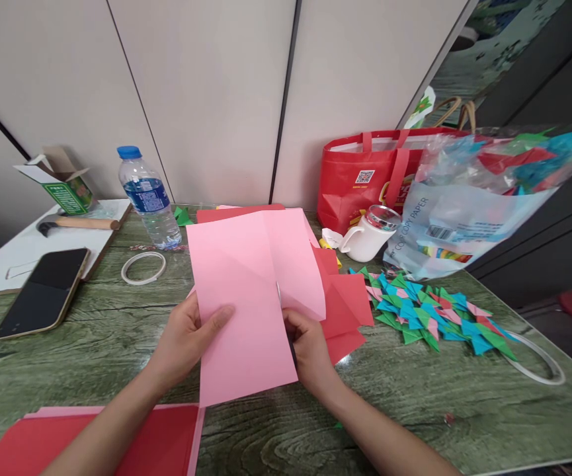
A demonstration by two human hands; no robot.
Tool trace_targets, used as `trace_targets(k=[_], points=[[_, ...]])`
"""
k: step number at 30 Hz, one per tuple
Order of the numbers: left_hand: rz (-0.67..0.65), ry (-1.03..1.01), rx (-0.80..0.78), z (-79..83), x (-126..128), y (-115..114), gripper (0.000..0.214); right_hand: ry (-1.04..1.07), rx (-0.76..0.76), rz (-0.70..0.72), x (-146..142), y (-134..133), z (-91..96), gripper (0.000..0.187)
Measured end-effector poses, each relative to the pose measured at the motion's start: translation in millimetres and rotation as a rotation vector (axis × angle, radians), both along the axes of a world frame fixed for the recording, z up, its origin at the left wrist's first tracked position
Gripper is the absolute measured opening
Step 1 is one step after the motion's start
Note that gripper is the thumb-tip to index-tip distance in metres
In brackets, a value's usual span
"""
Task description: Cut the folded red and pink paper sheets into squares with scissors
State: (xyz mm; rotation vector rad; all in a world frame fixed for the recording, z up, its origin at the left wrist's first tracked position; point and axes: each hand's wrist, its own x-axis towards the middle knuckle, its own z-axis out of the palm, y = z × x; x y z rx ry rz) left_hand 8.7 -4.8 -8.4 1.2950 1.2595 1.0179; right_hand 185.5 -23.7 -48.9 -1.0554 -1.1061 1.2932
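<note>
My left hand [186, 340] grips the left edge of a pink paper sheet [236, 284], thumb on top and fingers behind. A slit runs up the sheet from its near edge, and the right part curls away. My right hand [309, 350] is closed around scissors [279, 292] at the slit. Only a sliver of blade and a dark bit of handle show; the rest is hidden by paper and fingers. Red paper pieces [348, 304] lie beneath and to the right of the sheet. A stack of red and pink paper [161, 439] rests under my left forearm.
At left are a phone [42, 291], a hammer [77, 223], a small box [67, 188], a water bottle [149, 198] and a tape ring [143, 268]. At right stand a white mug [369, 235], a red bag [350, 178], a plastic bag [464, 225] and folded paper pieces [429, 311].
</note>
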Motion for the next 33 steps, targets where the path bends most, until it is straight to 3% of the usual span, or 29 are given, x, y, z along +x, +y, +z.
trace_targets(k=[8,13,21,33], points=[[0.047,-0.195,-0.054,1.8,3.2,2.3,0.024,-0.047,0.009,0.003,-0.4,-1.3,-1.0,0.01],[0.096,-0.056,-0.027,4.2,2.5,1.1,0.023,-0.068,0.037,0.011,-2.5,-2.4,-4.3,0.011],[0.016,0.124,0.037,1.5,0.8,3.2,0.026,0.026,0.118,0.021,-4.6,-2.0,3.4,0.018],[-0.028,0.151,0.024,4.5,0.9,1.4,0.029,0.016,0.145,0.022,-4.0,-0.3,-1.8,0.025]])
